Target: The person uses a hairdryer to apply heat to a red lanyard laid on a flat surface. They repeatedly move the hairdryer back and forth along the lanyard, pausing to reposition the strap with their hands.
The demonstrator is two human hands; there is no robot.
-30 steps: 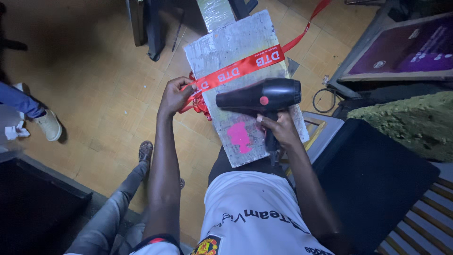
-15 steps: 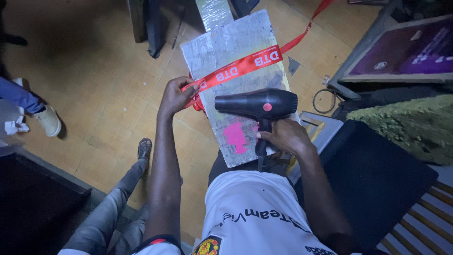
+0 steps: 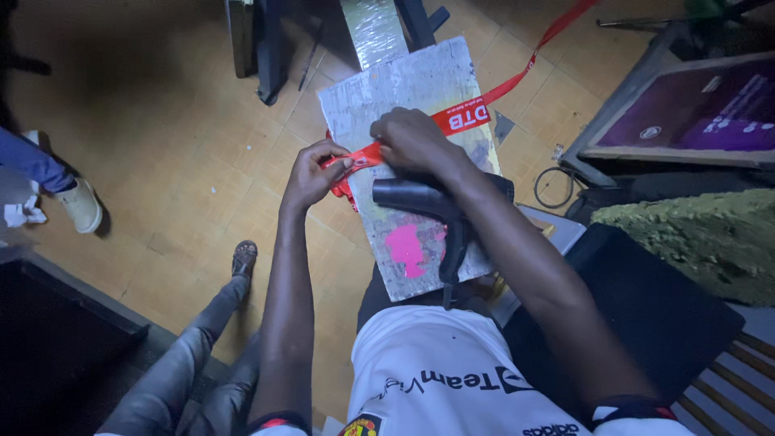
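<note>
On the lap, a grey board (image 3: 420, 89) is propped as a work surface, a red ribbon (image 3: 464, 119) is pinched flat across it by closed left hand (image 3: 311, 173) and right hand (image 3: 416, 144), and a black dryer (image 3: 424, 202) is laid aside beneath the right wrist.

One grey board (image 3: 404, 105), one red ribbon (image 3: 472, 117), one black hairdryer (image 3: 428, 202), two hands (image 3: 311, 173).
</note>
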